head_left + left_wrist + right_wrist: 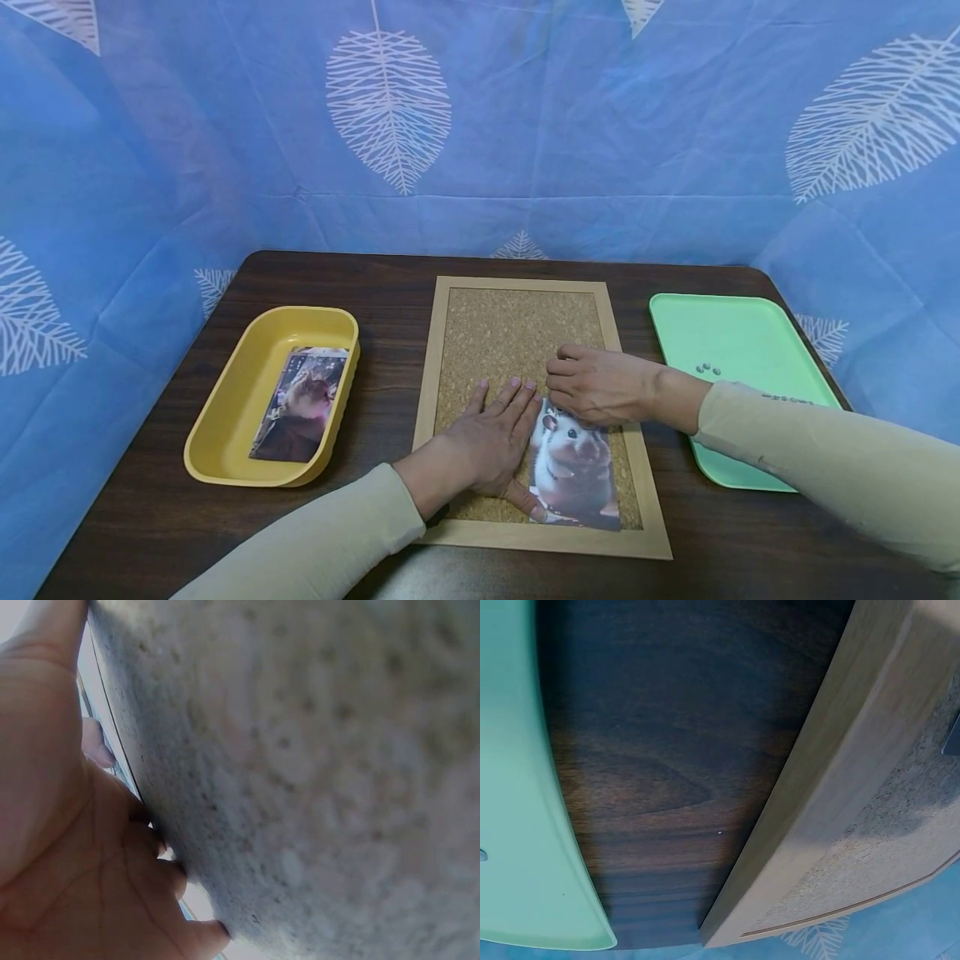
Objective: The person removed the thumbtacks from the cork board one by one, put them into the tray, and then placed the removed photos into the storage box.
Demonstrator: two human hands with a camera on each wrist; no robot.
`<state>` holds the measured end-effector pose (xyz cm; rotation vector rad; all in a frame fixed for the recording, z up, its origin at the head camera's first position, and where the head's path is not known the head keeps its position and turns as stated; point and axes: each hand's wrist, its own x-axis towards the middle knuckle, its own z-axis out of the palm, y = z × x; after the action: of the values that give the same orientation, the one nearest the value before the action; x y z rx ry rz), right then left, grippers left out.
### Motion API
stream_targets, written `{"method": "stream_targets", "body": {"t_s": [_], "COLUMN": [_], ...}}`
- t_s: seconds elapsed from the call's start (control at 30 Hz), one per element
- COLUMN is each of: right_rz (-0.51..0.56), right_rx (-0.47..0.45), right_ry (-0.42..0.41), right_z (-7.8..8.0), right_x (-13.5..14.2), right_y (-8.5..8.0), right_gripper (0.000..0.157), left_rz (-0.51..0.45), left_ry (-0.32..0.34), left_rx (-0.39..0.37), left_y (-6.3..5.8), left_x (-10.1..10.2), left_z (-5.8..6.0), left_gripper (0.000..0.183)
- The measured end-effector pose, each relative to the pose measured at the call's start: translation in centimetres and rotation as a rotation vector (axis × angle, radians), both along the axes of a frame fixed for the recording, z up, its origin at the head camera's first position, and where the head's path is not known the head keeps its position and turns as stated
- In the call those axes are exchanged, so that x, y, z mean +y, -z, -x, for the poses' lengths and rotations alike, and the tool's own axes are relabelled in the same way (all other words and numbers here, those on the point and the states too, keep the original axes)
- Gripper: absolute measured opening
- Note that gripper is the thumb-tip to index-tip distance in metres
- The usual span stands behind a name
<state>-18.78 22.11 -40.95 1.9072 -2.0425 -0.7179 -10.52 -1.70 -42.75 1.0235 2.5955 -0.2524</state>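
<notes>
A wood-framed corkboard [517, 325] lies on the table with a hamster photo [573, 475] on its lower right part. My left hand [491, 442] rests on the cork with spread fingers. Its thumb presses the photo's lower left corner, while the fingertips reach the upper left edge. In the left wrist view, the palm of the left hand [67, 832] faces the cork. My right hand [600, 383] is at the photo's top edge with its fingers curled in; I cannot tell what is under those fingertips. The right wrist view shows the board's frame [817, 802] but no fingers.
On the left stands a yellow bin [217, 417] with a photo [303, 408] in it. A green tray [735, 325] on the right holds several small grey round pieces [707, 368], partly behind my right forearm. A blue leaf-patterned cloth [525, 125] hangs behind the dark wooden table [390, 333].
</notes>
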Motion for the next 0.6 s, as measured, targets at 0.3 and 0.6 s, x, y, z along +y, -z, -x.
{"method": "stream_targets", "body": {"t_s": [0.3,0.6], "right_rz": [0.014,0.003], "right_rx": [-0.003,0.004], "right_ry": [0.004,0.037], "right_z": [-0.1,-0.2], "right_x": [0.2,0.1], "right_y": [0.1,-1.0], "right_gripper": [0.024,0.028], "left_rz": [-0.004,-0.003], "left_ry": [0.001,-0.013], "left_rx": [-0.005,-0.034], "left_y": [-0.2,-0.2], "left_x": [0.1,0.1], "left_z": [0.0,0.1], "left_gripper": [0.144,0.144]}}
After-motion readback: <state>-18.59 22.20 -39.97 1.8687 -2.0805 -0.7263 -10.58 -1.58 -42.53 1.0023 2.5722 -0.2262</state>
